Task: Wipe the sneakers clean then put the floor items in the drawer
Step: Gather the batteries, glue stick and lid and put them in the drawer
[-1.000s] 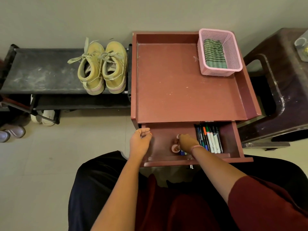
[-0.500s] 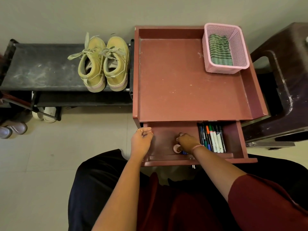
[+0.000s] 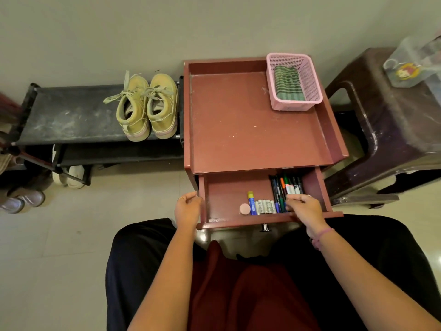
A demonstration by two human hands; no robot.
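A pair of tan sneakers [image 3: 148, 106] stands on the black shoe rack [image 3: 71, 115] beside the red-brown cabinet [image 3: 238, 120]. Its drawer [image 3: 238, 223] is pulled out. Along the drawer's front lie a small pink round thing [image 3: 245, 208], a blue glue stick [image 3: 251, 201] and several batteries [image 3: 265, 206], with several markers [image 3: 285, 185] at the right. My left hand [image 3: 188, 209] rests against the outside of the drawer's left wall, fingers loosely curled and holding nothing. My right hand [image 3: 303, 207] hovers over the near ends of the markers, fingers spread.
A pink basket [image 3: 293, 106] holding a green striped cloth [image 3: 287, 83] sits at the cabinet top's back right. A dark plastic stool [image 3: 393, 130] with a clear container [image 3: 415, 65] stands to the right. White slippers [image 3: 69, 175] and other shoes [image 3: 21, 201] lie under and left of the rack.
My right hand let go of the pink round thing in the drawer and moved right to the markers, uncovering the glue stick and batteries. My left hand stayed at the drawer's left wall.
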